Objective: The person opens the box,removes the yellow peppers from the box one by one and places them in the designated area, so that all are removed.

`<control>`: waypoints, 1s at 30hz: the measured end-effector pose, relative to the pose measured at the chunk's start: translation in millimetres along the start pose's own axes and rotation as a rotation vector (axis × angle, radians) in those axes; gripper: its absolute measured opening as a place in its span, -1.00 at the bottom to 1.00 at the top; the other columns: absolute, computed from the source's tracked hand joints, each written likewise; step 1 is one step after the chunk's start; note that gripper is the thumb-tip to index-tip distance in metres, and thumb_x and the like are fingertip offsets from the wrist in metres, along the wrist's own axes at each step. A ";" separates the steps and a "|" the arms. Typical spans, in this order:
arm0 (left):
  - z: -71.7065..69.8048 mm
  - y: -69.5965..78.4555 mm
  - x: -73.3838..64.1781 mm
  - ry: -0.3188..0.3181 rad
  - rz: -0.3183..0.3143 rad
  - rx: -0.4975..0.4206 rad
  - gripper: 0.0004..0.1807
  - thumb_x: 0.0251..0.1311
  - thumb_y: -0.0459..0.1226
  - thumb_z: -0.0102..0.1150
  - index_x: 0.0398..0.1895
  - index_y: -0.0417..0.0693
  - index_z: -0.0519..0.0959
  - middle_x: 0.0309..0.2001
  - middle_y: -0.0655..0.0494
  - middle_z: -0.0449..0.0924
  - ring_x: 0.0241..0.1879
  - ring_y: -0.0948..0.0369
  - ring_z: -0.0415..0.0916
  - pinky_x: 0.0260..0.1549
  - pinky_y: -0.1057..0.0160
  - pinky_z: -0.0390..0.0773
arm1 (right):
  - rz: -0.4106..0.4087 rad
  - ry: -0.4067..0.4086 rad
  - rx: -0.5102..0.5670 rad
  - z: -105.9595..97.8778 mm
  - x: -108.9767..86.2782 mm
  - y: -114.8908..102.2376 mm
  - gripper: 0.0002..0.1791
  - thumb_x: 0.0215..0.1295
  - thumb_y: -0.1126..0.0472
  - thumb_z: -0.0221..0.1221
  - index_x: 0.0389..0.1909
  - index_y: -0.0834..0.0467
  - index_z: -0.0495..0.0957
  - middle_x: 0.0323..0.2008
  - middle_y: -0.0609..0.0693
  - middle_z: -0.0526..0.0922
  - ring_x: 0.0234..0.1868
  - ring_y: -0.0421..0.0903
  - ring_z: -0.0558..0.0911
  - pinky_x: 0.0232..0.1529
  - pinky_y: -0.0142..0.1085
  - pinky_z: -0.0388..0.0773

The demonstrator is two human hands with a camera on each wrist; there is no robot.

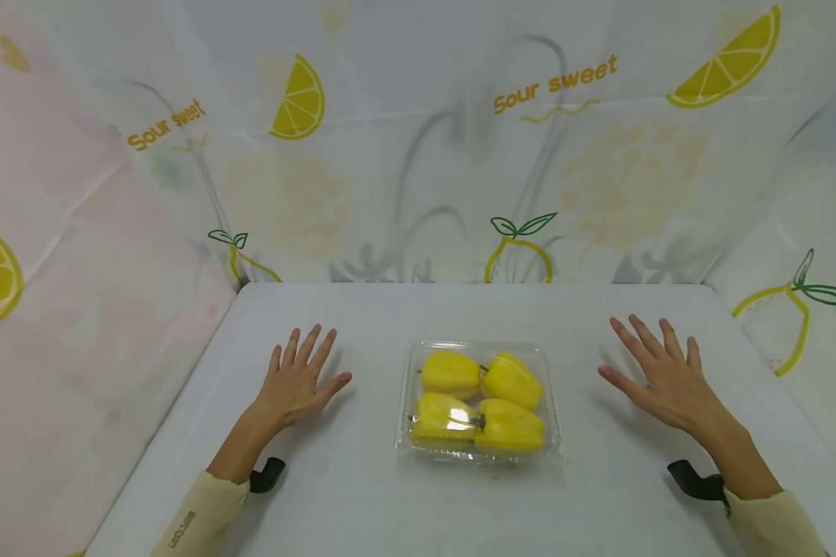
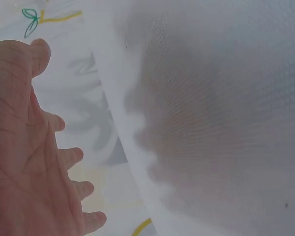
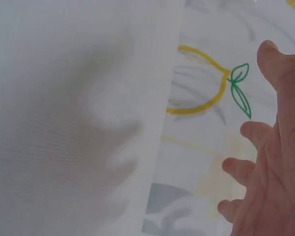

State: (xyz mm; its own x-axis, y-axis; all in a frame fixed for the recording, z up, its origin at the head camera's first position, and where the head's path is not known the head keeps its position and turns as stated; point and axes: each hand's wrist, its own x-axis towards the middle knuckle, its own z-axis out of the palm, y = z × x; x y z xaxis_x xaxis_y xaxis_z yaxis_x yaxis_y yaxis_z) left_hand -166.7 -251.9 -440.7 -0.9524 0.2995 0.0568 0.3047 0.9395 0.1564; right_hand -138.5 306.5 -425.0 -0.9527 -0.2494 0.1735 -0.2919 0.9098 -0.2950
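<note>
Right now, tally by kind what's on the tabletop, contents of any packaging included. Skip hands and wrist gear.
Yellow bell peppers: 4
Clear plastic container: 1
Total: 5

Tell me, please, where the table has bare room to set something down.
The table is bare between the left hand and the clear box, between the box and the right hand, behind it up to the printed cloth, and in front of it. The crowded spot is the box, holding four yellow peppers.
</note>
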 end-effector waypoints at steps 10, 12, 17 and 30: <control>-2.3 3.8 -6.0 0.036 0.050 0.007 -0.05 0.30 0.32 -0.09 0.57 -0.04 0.02 0.53 -0.15 -0.06 0.47 -0.27 -0.20 0.27 -0.38 -0.13 | -0.052 0.042 0.078 -2.0 -2.4 -10.0 -0.09 0.34 -0.16 0.18 0.57 -0.04 -0.04 0.48 0.29 0.08 0.48 0.37 -0.15 0.24 0.44 -0.39; -2.9 5.6 -7.7 0.041 0.058 0.003 -0.05 0.30 0.32 -0.07 0.57 -0.04 0.03 0.52 -0.14 -0.04 0.47 -0.26 -0.17 0.27 -0.38 -0.10 | -0.051 0.043 0.092 -1.6 -3.5 -12.6 -0.10 0.33 -0.15 0.20 0.57 -0.05 -0.01 0.47 0.28 0.10 0.48 0.36 -0.11 0.25 0.44 -0.36; -4.9 9.4 -12.5 0.055 0.068 -0.026 -0.05 0.29 0.31 -0.04 0.56 -0.06 0.05 0.51 -0.13 0.01 0.46 -0.23 -0.11 0.26 -0.36 -0.03 | -0.057 0.045 0.121 0.7 -6.4 -19.2 -0.10 0.30 -0.12 0.24 0.56 -0.05 0.04 0.46 0.28 0.14 0.47 0.34 -0.06 0.27 0.42 -0.33; -5.7 27.0 -20.4 0.062 0.102 -0.098 -0.04 0.26 0.31 0.01 0.53 -0.10 0.11 0.46 -0.13 0.13 0.42 -0.18 0.01 0.28 -0.27 0.06 | -0.104 0.047 0.188 0.8 -14.3 -32.1 -0.15 0.29 -0.05 0.28 0.52 0.00 0.14 0.40 0.26 0.26 0.44 0.33 0.05 0.30 0.39 -0.23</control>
State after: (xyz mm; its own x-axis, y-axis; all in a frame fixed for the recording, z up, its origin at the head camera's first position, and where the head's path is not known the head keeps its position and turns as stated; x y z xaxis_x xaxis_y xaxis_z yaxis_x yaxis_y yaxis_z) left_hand -139.1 -233.6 -432.0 -0.9153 0.3785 0.1378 0.4017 0.8832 0.2421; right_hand -115.5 280.7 -418.7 -0.9130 -0.3188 0.2547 -0.4031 0.8013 -0.4421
